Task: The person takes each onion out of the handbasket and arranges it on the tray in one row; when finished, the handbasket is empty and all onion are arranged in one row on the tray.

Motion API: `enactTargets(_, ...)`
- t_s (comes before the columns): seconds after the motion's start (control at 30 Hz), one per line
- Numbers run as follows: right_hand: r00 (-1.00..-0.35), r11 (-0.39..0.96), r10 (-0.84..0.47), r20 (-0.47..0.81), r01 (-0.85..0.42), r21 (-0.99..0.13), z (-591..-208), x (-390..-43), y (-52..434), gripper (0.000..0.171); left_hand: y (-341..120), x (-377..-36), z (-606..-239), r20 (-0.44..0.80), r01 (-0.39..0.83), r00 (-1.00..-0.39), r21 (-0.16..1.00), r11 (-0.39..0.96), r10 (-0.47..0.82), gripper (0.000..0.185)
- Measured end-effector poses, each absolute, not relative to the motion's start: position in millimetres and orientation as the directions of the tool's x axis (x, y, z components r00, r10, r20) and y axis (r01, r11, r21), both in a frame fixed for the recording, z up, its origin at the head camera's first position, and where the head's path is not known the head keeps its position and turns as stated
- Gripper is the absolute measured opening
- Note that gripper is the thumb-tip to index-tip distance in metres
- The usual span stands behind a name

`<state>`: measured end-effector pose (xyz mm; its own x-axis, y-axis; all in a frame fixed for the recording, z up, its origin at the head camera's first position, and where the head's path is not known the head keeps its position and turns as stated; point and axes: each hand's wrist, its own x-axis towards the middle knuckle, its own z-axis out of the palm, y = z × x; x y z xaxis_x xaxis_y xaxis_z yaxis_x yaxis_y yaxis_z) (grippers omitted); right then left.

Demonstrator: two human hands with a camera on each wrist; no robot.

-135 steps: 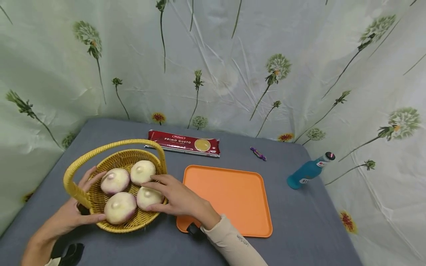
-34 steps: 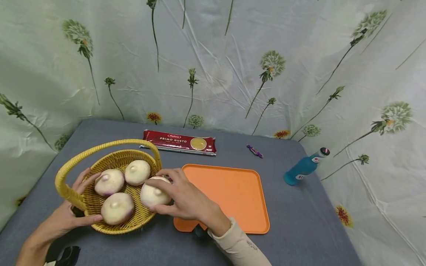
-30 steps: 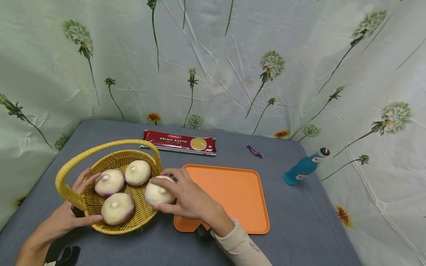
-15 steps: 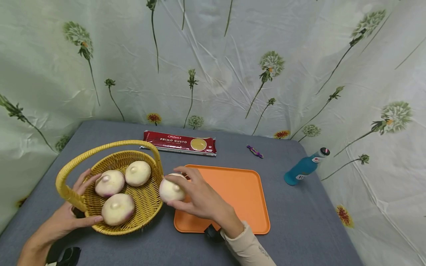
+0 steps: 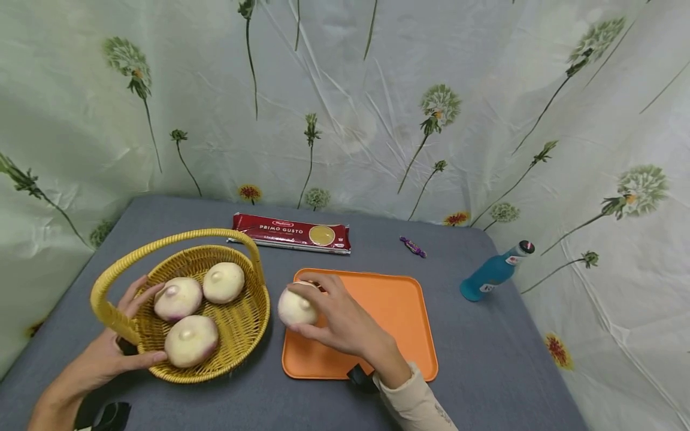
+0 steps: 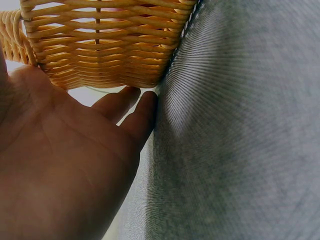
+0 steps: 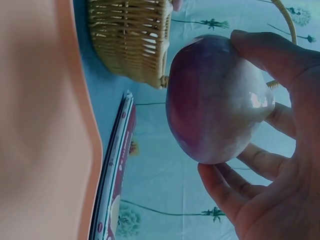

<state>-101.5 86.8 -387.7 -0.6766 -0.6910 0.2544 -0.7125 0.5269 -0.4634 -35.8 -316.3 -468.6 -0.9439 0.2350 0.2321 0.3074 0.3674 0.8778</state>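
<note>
My right hand (image 5: 345, 314) holds a white and purple turnip (image 5: 296, 306) between thumb and fingertips, above the left part of the orange tray (image 5: 388, 311). In the right wrist view the turnip (image 7: 215, 100) shows its purple side, raised over the tray. At the left stands a yellow wicker basket (image 5: 245, 323) with a tall handle. Three more turnips lie inside it: one at the back (image 5: 223, 282), one at the left (image 5: 178, 298) and one in front (image 5: 191, 341). My left hand (image 5: 110, 353) grips the basket's left side, thumb and fingertips over its rim; lower fingers rest against its wall.
A red biscuit packet (image 5: 291, 232) lies behind the tray. Right of it is a small purple wrapped candy (image 5: 412, 246). A blue bottle (image 5: 493, 275) stands at the table's right. A flower-print curtain (image 5: 345, 108) hangs behind the grey table (image 5: 485, 365).
My right hand has lifted a turnip from the basket's right side and carried it rightward over the tray. My left hand has stayed on the basket.
</note>
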Motion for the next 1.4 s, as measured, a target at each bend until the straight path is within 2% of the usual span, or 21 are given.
enactTargets(0.63, -0.747, 0.605, -0.617, 0.247, -0.651, -0.458, -395, -103, 132, 0.054, -314, -34, -468, 0.225, 0.297, -0.947, 0.886, 0.356, 0.230, 0.110)
enactTargets(1.03, -0.826, 0.693, -0.526, 0.206, -0.556, -0.459, -401, -96, 171, 0.059, -316, -35, -471, 0.220, 0.293, -0.945, 0.897, 0.332, 0.241, 0.110)
enactTargets(1.4, -0.844, 0.722, -0.485, 0.231, -0.535, -0.439, -405, -96, 199, 0.063, -315, -34, -471, 0.220, 0.291, -0.945, 0.901, 0.322, 0.240, 0.110)
